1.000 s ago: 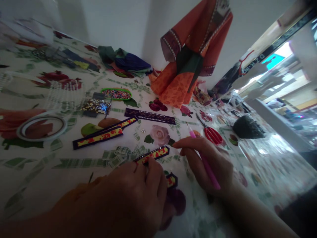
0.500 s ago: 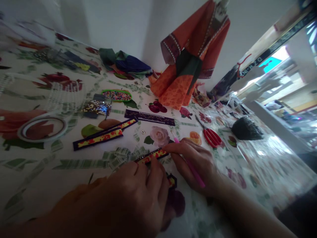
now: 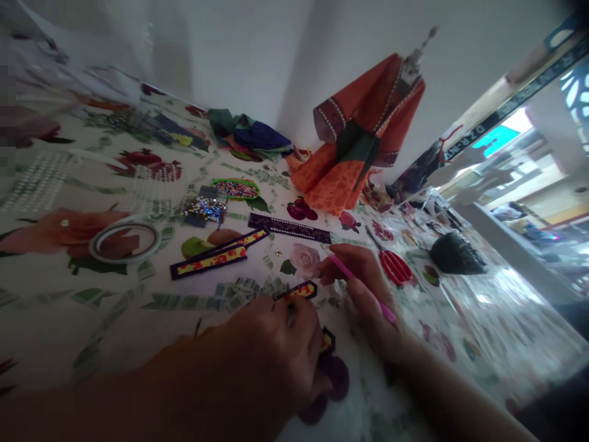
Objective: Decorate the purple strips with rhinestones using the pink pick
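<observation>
My left hand (image 3: 271, 350) lies low in the middle with its fingers curled, pinching down a dark strip with a yellow and red pattern (image 3: 299, 290) on the flowered tablecloth (image 3: 92, 319). My right hand (image 3: 363, 288) is closed round a thin pink stick (image 3: 359, 287), whose tip points up and left near the strip's far end. Two similar patterned strips (image 3: 216, 255) lie to the left, and a dark purple strip with a row of stones (image 3: 289, 227) lies behind them.
Red-handled scissors (image 3: 391, 261) lie right of my right hand. A roll of clear tape (image 3: 124, 239), a green tray of beads (image 3: 235, 188), a sequin patch (image 3: 205, 209), folded cloths (image 3: 248, 135), an orange paper robe on a stand (image 3: 363, 135) and a dark bundle (image 3: 455, 255) stand around.
My right hand drew in to the strip's end half a second ago and has now lifted a little off it. The camera tilted, so everything sits lower and further right.
</observation>
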{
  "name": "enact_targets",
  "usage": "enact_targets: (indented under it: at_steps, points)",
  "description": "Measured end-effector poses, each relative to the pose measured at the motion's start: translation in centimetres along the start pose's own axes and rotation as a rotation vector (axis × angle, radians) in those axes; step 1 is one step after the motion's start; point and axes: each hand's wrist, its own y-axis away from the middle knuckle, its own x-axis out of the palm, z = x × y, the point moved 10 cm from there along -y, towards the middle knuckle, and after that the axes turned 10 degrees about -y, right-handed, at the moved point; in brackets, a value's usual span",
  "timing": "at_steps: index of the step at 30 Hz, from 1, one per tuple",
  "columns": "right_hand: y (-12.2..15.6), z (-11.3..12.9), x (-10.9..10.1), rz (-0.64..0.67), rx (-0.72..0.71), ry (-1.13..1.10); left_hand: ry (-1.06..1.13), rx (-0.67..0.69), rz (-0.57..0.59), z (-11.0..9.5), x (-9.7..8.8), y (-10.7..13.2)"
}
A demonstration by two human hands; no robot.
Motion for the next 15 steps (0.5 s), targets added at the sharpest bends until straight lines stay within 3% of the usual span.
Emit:
enact_targets:
  at_steps: [5,10,15]
  points:
    - [-0.6,0.2,-1.0,-0.11,0.064,0.052,0.043,-0.023,0.025,0.5,0.2,-0.1]
    - [-2.1,2.9,-1.0,-0.036,0.068,0.121,0.127,-0.051,0.038,0.7,0.7,0.0]
    - [-4.8,3.9,1.0,0.017,-0.001,0.092,0.117,-0.009,-0.025,0.4,0.3,0.0]
